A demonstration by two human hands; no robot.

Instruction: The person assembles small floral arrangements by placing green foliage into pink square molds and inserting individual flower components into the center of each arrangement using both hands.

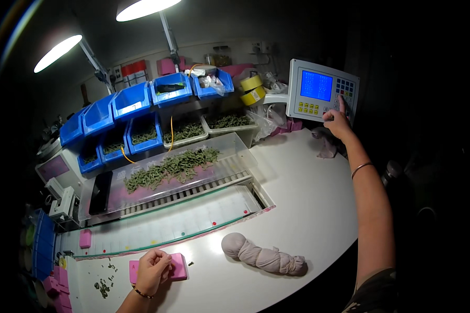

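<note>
My right hand (pixel 338 124) reaches up to a grey control panel (pixel 291 88) with a lit blue screen. Its index finger is stretched out onto the keypad; the other fingers are folded and hold nothing. At the front left, my left hand (pixel 155 268) rests on a flat pink block (pixel 178 267). Its fingers are curled together, and whatever they may hold is hidden. Small dark green bits (pixel 103 287) lie loose on the table to the left of that hand. A rolled, tied beige cloth bundle (pixel 263 255) lies to its right.
A clear tray (pixel 230 148) holds dried green curled pieces (pixel 172 168) and a black phone (pixel 101 193). In front runs a long white strip (pixel 162 221) with coloured dots. Blue bins (pixel 133 101) stand behind, under two lamps. Yellow tape rolls (pixel 252 89) sit beside the panel.
</note>
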